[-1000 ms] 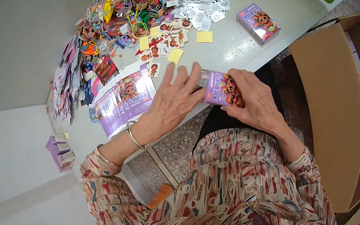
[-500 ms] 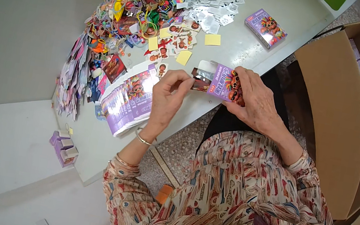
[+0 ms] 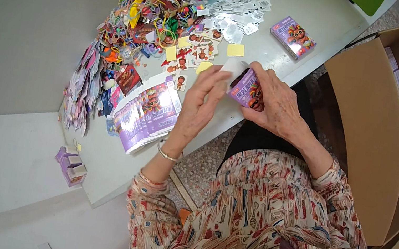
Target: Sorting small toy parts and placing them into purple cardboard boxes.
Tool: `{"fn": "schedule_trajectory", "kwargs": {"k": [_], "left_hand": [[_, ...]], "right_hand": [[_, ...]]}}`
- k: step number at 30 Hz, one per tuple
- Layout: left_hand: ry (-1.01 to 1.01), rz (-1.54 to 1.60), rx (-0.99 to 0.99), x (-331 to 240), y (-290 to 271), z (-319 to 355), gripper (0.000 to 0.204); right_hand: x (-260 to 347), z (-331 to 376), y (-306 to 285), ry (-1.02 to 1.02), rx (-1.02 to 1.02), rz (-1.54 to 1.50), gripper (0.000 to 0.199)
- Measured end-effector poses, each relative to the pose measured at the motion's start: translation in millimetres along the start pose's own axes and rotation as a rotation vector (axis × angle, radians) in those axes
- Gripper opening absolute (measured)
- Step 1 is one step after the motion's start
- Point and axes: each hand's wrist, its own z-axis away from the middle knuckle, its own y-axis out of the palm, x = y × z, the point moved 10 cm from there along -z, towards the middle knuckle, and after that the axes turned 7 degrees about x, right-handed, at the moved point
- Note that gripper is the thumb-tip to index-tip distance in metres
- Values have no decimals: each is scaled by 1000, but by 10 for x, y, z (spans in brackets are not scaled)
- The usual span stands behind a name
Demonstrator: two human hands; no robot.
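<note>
A small purple printed carton (image 3: 247, 91) is tilted over the table's near edge, its open end toward the upper left. My right hand (image 3: 280, 104) is closed around it, thumb below and fingers over the top. A white end flap (image 3: 234, 68) stands up from the opening, and the inside looks dark. My left hand (image 3: 203, 98) is beside that end, fingers stretched and a little apart, the fingertips at the flap. Whether they press on it I cannot tell. Left of this hand lies a fanned stack of flat purple cartons (image 3: 150, 113).
A closed purple carton (image 3: 293, 37) lies at the back right. Colourful small toys (image 3: 157, 16), white packets (image 3: 238, 11), picture cards (image 3: 203, 50) and yellow slips (image 3: 235, 50) cover the far left. An open cardboard box (image 3: 368, 138) with purple cartons inside stands at the right.
The dark, shiny piece that stuck out of the carton no longer shows outside it. My left hand has left its pinch and risen to the flap; the carton has tilted.
</note>
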Motion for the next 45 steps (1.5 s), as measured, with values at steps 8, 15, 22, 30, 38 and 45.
{"fn": "schedule_trajectory", "kwargs": {"k": [8, 15, 22, 30, 38, 45], "left_hand": [[-39, 418, -400, 176, 133, 179, 42], [98, 127, -375, 11, 12, 50, 29], [245, -426, -436, -408, 30, 73, 22], [132, -85, -365, -135, -112, -20, 26], [-100, 116, -281, 61, -57, -164, 23], [-40, -156, -424, -192, -77, -90, 25]], "right_hand": [[18, -28, -97, -92, -141, -58, 94], [47, -154, -100, -137, -52, -71, 82], [66, -242, -23, -322, -116, -90, 82], [-204, -330, 156, -112, 12, -342, 93], [-169, -286, 150, -188, -101, -315, 91], [-126, -252, 134, -246, -141, -281, 94]]}}
